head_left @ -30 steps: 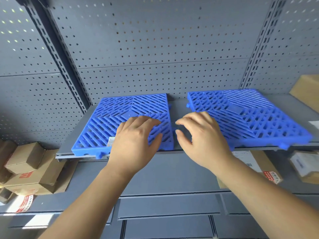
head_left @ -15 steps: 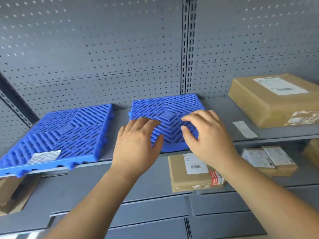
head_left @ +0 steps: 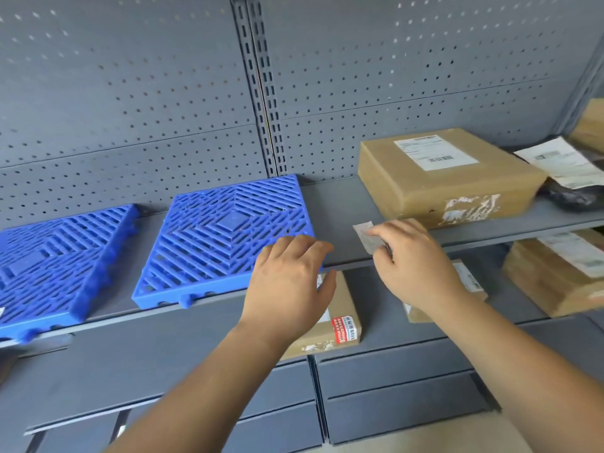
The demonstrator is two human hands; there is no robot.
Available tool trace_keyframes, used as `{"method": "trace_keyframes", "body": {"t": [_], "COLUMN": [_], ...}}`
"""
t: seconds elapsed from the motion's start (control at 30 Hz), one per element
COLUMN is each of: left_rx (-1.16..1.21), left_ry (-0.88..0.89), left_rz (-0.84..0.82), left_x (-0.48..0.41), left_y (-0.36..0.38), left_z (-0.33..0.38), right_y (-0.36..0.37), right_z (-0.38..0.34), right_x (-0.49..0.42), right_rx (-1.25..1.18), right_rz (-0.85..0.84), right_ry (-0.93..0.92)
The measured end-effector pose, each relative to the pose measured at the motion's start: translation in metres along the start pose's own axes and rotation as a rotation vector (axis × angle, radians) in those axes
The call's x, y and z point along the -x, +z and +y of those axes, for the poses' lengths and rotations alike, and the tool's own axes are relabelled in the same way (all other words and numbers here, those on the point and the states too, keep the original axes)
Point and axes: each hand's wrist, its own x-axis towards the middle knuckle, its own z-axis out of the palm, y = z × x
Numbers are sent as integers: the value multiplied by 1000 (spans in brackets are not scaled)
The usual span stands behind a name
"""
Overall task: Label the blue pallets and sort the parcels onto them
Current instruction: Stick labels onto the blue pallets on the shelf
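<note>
On the grey metal shelf (head_left: 336, 204) two blue pallets lie flat side by side: the left pallet (head_left: 55, 253) runs off the frame's left edge, and the right pallet (head_left: 225, 233) sits just beside it with a narrow gap between them. A sliver of white sticker shows at the left pallet's front edge, too cut off to read. The left hand (head_left: 287, 279) hovers with fingers loosely spread and holding nothing, over the right pallet's front right corner. The right hand (head_left: 411, 259) pinches a small white paper label (head_left: 366, 238) between thumb and fingertips, just above the bare shelf between the right pallet and a large brown parcel (head_left: 447, 178). The label's print is too faint to make out. The large parcel lies flat on the shelf, carrying a white shipping label with a barcode whose text is too small to read, and torn tape on its front face. To its right lies a dark bag (head_left: 575, 191) with a white printed sheet on top. On the shelf below, a small parcel (head_left: 340, 325) bears a red-and-white sticker with unreadable characters, and another brown parcel (head_left: 555, 273) lies further right.
</note>
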Motion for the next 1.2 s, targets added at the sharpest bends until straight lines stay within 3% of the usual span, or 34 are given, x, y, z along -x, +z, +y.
{"method": "trace_keyframes", "body": {"t": [0.43, 0.67, 1.0, 1.2], "left_rx": [-21, -18, -45, -25], "left_ry": [34, 31, 35, 52], "left_rz": [-55, -37, -68, -12], "left_x": [-27, -36, -46, -49], "left_y": [37, 51, 60, 59], "left_z": [40, 48, 59, 57], "right_y": [-2, -1, 0, 0], "right_z": [40, 44, 45, 51], "right_x": [12, 15, 14, 7], "right_rx": [41, 16, -200, -110], "right_rz": [-182, -179, -174, -140], "right_ry": [-116, -115, 17, -36]}}
